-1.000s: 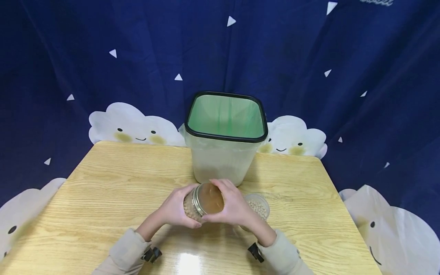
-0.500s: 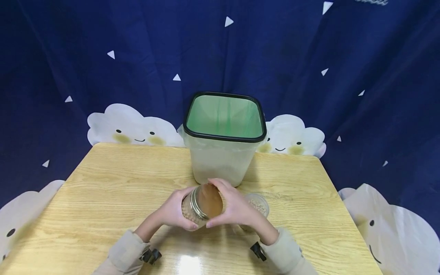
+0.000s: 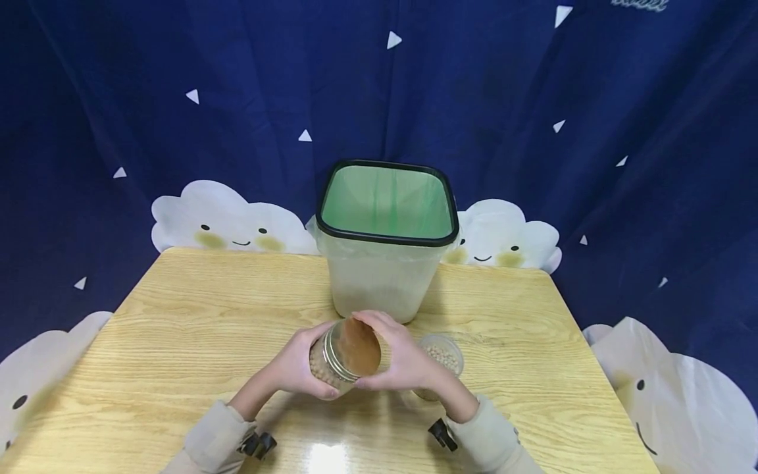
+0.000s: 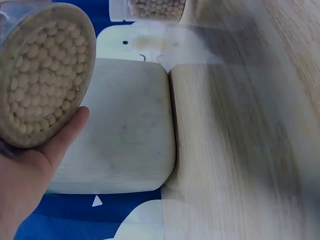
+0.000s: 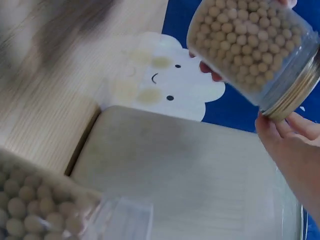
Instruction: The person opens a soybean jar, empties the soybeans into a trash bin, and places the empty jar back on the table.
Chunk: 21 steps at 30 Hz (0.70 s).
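A clear jar [image 3: 328,364] full of pale round beans lies tilted above the table, just in front of the bin. My left hand [image 3: 296,367] grips the jar's body from the left. My right hand [image 3: 401,359] is curled round its brown metal lid [image 3: 354,347]. In the left wrist view the jar's base [image 4: 44,75] rests in my left hand [image 4: 30,170]. The right wrist view shows the jar [image 5: 247,45] with my right hand [image 5: 295,142] at the lid's rim [image 5: 294,96].
A white bin [image 3: 379,280] with a black rim and green liner stands at the table's back middle. A second bean jar [image 3: 443,359] without a lid sits on the wooden table [image 3: 177,329] just right of my right hand. A dark blue curtain hangs behind.
The jar has shifted slightly left and tilted a little more. My right hand's fingers have moved round the lid. Both hands keep their hold.
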Each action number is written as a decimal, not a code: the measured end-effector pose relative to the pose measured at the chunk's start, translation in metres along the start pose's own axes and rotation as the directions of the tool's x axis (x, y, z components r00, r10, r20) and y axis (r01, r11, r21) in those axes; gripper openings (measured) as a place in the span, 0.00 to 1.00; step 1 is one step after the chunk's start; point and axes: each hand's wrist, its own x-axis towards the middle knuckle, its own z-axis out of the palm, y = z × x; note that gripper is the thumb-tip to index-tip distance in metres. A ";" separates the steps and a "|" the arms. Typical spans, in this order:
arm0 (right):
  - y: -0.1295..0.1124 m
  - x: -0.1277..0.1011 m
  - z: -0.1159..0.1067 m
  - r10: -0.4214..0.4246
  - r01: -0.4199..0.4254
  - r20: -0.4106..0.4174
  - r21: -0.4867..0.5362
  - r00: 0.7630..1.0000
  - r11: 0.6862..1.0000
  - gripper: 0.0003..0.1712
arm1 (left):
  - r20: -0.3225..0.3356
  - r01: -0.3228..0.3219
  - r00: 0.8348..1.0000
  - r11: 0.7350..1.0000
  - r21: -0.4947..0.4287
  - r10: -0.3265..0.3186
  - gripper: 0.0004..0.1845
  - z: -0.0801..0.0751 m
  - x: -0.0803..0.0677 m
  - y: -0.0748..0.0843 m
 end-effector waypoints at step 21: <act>-0.004 0.000 0.002 0.011 -0.012 0.013 0.053 1.000 0.999 0.55 | 0.024 0.008 1.000 0.999 -0.049 -0.007 0.45 -0.011 0.006 0.042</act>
